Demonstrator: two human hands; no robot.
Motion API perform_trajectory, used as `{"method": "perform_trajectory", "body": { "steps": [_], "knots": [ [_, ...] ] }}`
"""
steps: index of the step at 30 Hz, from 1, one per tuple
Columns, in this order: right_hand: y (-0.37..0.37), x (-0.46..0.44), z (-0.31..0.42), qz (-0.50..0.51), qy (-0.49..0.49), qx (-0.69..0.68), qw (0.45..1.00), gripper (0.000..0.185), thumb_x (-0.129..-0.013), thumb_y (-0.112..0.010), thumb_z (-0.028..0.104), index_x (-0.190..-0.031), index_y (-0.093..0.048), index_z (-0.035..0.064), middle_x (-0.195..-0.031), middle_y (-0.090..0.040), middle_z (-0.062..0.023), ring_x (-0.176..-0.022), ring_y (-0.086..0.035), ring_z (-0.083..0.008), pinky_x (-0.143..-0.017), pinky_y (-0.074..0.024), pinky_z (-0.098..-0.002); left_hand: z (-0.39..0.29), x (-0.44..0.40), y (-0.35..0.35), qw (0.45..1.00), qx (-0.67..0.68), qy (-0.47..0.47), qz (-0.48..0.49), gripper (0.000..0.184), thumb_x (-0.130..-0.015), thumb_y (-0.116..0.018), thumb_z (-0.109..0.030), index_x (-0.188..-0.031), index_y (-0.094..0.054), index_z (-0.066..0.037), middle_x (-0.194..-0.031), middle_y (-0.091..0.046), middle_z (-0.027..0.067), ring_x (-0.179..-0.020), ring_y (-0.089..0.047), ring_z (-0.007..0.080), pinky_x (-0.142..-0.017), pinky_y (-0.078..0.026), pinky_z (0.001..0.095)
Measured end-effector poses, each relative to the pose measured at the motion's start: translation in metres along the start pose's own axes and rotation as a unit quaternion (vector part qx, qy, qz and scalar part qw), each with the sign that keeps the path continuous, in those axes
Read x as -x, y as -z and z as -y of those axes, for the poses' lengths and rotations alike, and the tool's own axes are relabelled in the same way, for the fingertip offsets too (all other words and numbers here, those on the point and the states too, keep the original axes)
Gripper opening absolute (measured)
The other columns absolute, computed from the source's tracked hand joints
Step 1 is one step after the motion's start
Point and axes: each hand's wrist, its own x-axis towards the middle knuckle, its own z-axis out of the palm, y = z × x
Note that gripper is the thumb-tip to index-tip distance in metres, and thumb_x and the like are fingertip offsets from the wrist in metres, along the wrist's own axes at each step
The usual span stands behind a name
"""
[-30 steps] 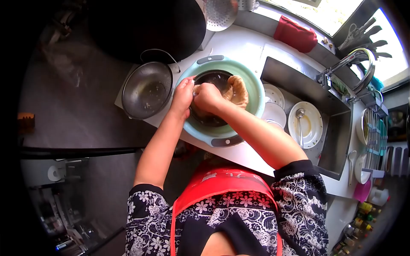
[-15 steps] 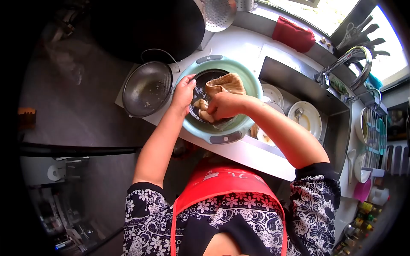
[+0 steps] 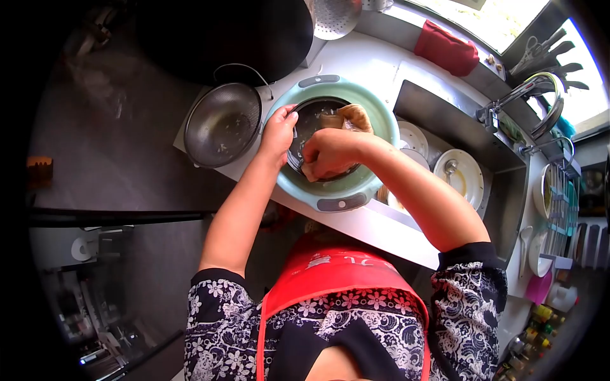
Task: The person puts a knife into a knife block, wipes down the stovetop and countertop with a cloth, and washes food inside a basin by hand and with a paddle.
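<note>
A light green basin [image 3: 382, 130] with grey handles stands on the counter, and a dark round pan [image 3: 309, 118] with some water and small white bits rests inside it. My left hand [image 3: 278, 133] is closed on the pan's left rim, thumb on top. Over the pan, my right hand [image 3: 332, 152] is closed on a tan striped cloth [image 3: 354, 118]; part of the cloth hangs over the pan's right side and part shows below my fingers.
Left of the basin lies a metal strainer [image 3: 222, 127] with white bits in it. On the right, a sink [image 3: 502, 190] holds several dirty plates [image 3: 459, 174] beneath a faucet [image 3: 551, 95]. A black wok [image 3: 216, 38] is at the back.
My right hand has moved slightly up and left across the pan with the cloth, covering more of it. My left hand keeps its hold on the rim. The view has shifted slightly.
</note>
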Motion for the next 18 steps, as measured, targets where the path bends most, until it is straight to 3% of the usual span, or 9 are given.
{"method": "perform_trajectory", "body": {
  "steps": [1,2,5,7,10,11,13,15,18],
  "knots": [
    [0.002,-0.003,0.005,0.020,-0.035,0.027,0.999,0.019,-0.068,-0.065,0.016,-0.084,-0.065,0.0048,-0.066,-0.062,-0.0095,-0.063,-0.061,-0.0212,-0.059,-0.0476,-0.0320,-0.005,0.004,-0.002,1.000,0.000,0.000,-0.003,0.022,-0.093,-0.043,-0.007,-0.112,-0.053,-0.001,-0.102,-0.059,0.0071,-0.092,-0.054,0.0130,-0.083,-0.043,0.0262],
    [-0.003,-0.012,0.001,-0.020,-0.040,-0.020,0.999,0.019,-0.067,-0.066,0.014,-0.084,-0.065,0.0049,-0.064,-0.061,-0.0090,-0.058,-0.059,-0.0199,-0.054,-0.0470,-0.0334,-0.010,0.008,-0.006,1.000,-0.025,0.005,-0.010,0.023,-0.094,-0.042,-0.008,-0.114,-0.052,-0.002,-0.104,-0.059,0.0067,-0.094,-0.054,0.0126,-0.085,-0.042,0.0262],
    [-0.007,-0.016,0.008,-0.079,-0.049,-0.106,0.990,0.019,-0.067,-0.066,0.014,-0.084,-0.065,0.0050,-0.063,-0.060,-0.0094,-0.058,-0.059,-0.0198,-0.055,-0.0469,-0.0336,-0.013,0.010,-0.008,0.999,-0.033,0.001,-0.009,0.024,-0.094,-0.043,-0.008,-0.115,-0.052,-0.003,-0.104,-0.058,0.0061,-0.093,-0.054,0.0124,-0.085,-0.043,0.0267],
    [-0.006,-0.011,0.003,-0.057,-0.063,-0.128,0.988,0.018,-0.068,-0.065,0.014,-0.084,-0.065,0.0049,-0.064,-0.060,-0.0097,-0.061,-0.060,-0.0200,-0.056,-0.0468,-0.0332,-0.009,0.007,-0.004,0.999,-0.034,0.018,-0.004,0.024,-0.094,-0.043,-0.008,-0.115,-0.052,-0.003,-0.103,-0.059,0.0064,-0.092,-0.055,0.0130,-0.084,-0.044,0.0272],
    [0.004,-0.005,-0.003,0.049,0.035,0.060,0.996,0.014,-0.067,-0.064,0.011,-0.080,-0.067,0.0060,-0.068,-0.063,-0.0103,-0.063,-0.061,-0.0204,-0.057,-0.0471,-0.0340,-0.003,0.003,-0.002,1.000,-0.006,0.005,-0.004,0.022,-0.093,-0.043,-0.007,-0.112,-0.053,-0.002,-0.101,-0.060,0.0060,-0.090,-0.054,0.0124,-0.083,-0.042,0.0262],
    [0.009,-0.005,0.000,0.048,0.035,0.060,0.996,0.014,-0.067,-0.064,0.011,-0.080,-0.067,0.0060,-0.068,-0.063,-0.0103,-0.063,-0.061,-0.0204,-0.057,-0.0471,-0.0340,-0.003,0.002,-0.002,1.000,-0.006,0.004,-0.003,0.022,-0.093,-0.043,-0.007,-0.112,-0.053,-0.002,-0.101,-0.060,0.0060,-0.090,-0.054,0.0124,-0.083,-0.042,0.0262],
    [0.018,-0.005,0.010,0.107,0.015,0.290,0.951,0.013,-0.065,-0.063,0.010,-0.077,-0.068,0.0084,-0.067,-0.064,-0.0100,-0.061,-0.061,-0.0225,-0.056,-0.0474,-0.0346,-0.004,0.003,-0.002,1.000,-0.002,0.005,-0.001,0.023,-0.093,-0.043,-0.006,-0.112,-0.053,-0.002,-0.101,-0.059,0.0062,-0.092,-0.053,0.0120,-0.084,-0.042,0.0259],
    [0.016,-0.001,0.014,0.051,-0.025,0.269,0.962,0.012,-0.065,-0.063,0.012,-0.075,-0.069,0.0105,-0.063,-0.063,-0.0090,-0.057,-0.061,-0.0244,-0.055,-0.0474,-0.0357,-0.008,0.006,-0.005,1.000,-0.003,0.016,-0.007,0.023,-0.093,-0.043,-0.006,-0.112,-0.053,-0.002,-0.102,-0.059,0.0063,-0.092,-0.052,0.0120,-0.084,-0.042,0.0260],
    [0.008,0.002,0.017,-0.079,-0.013,0.095,0.992,0.013,-0.067,-0.064,0.015,-0.077,-0.069,0.0107,-0.063,-0.062,-0.0104,-0.059,-0.062,-0.0251,-0.057,-0.0478,-0.0355,-0.017,0.012,-0.009,0.999,-0.035,0.021,-0.019,0.023,-0.093,-0.044,-0.007,-0.114,-0.052,-0.002,-0.103,-0.058,0.0067,-0.093,-0.053,0.0127,-0.085,-0.043,0.0267]
  ]
}}
